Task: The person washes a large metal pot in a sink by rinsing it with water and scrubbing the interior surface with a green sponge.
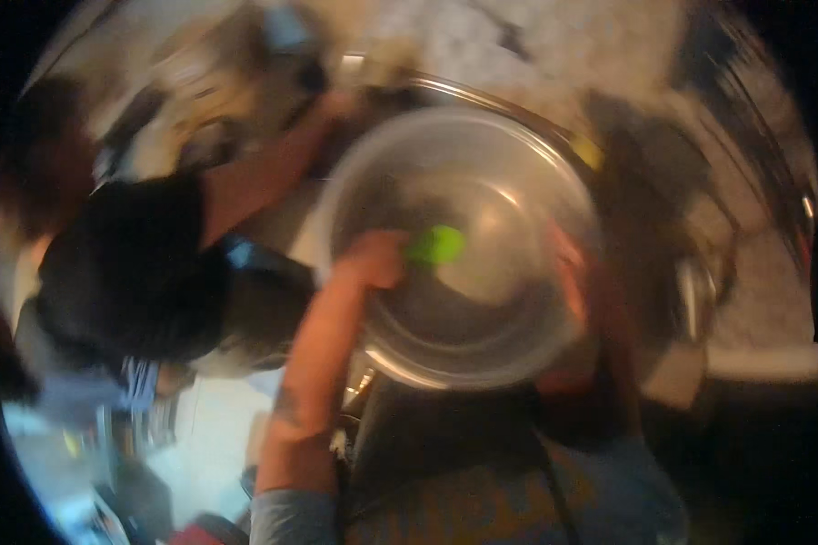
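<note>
A large round metal bowl (480, 334), blurred by motion, is right in front of my body, with its opening towards me. My left hand (380, 259) reaches over the near left rim into it, the fingers closed in a fist. From that fist sticks out a bright green object (445, 244), possibly a scrubber; blur hides its exact kind. At the bowl's right side, my right hand (567, 269) grips the wall, fingers appearing inside the rim. Most of that hand and its forearm are dark and smeared.
To the left stands another person (129, 272) in a dark top, an arm (266, 170) stretched towards the area beyond the bowl. A curved metal edge (463, 88) runs behind the bowl. A speckled counter (443, 34) lies farther back, and a pale floor (225, 436) shows lower left.
</note>
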Available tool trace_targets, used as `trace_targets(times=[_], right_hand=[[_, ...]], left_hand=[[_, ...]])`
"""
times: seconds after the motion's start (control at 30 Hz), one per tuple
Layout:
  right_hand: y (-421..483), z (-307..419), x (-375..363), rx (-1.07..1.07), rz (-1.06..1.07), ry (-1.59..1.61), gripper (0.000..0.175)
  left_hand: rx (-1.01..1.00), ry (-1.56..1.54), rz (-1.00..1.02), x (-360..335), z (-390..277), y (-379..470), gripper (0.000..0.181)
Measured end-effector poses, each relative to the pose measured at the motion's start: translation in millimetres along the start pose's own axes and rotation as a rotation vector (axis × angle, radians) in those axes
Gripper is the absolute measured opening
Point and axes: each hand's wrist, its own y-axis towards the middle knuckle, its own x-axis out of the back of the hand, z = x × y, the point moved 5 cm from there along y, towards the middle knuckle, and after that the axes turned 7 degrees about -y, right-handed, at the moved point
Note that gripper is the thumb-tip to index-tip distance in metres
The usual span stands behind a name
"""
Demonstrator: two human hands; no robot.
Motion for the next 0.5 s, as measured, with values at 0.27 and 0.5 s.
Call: trace_targets(times=[0.27, 0.5], right_hand=[[-59, -46, 63, -0.08, -0.709, 0.302, 0.04], [33, 45, 23, 0.588, -0.177, -0.307, 0.016]], left_hand=[[-0.094, 0.116, 0.09, 13, -27, -8, 0.036], [-0.095, 0.206, -0.028, 12, -15, -5, 0.036]])
